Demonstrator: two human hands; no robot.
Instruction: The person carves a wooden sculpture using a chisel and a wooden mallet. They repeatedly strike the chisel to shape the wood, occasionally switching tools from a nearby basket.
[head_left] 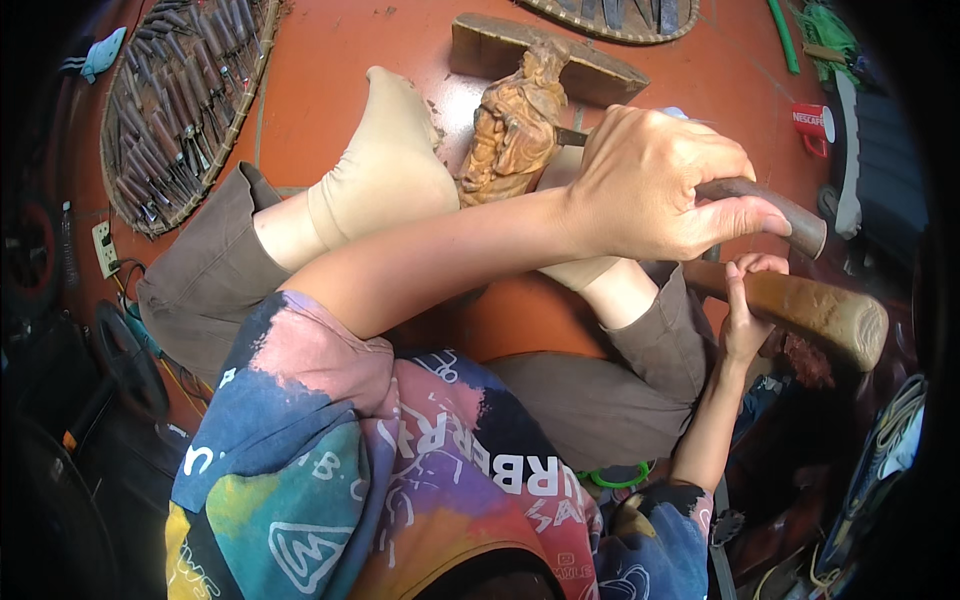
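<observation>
A carved wooden figure (512, 125) stands between my two feet, in front of a wooden block. My left hand (650, 180) reaches across and is wrapped round a chisel with a brown rounded handle (795, 218). The chisel's dark blade (571, 138) meets the figure's right side; most of the tool's middle is hidden by the fist. Lower right, my right hand (746, 312) grips a wooden mallet (825, 312), its thick pale end pointing right. The mallet lies just below the chisel's butt and looks apart from it.
A woven tray (258, 70) of many chisels lies at the upper left, another tray (640, 36) at the top. The wooden block (470, 45) rests on the orange tiled floor (330, 35). My socked left foot (385, 150) flanks the figure. A red mug (815, 125) stands right.
</observation>
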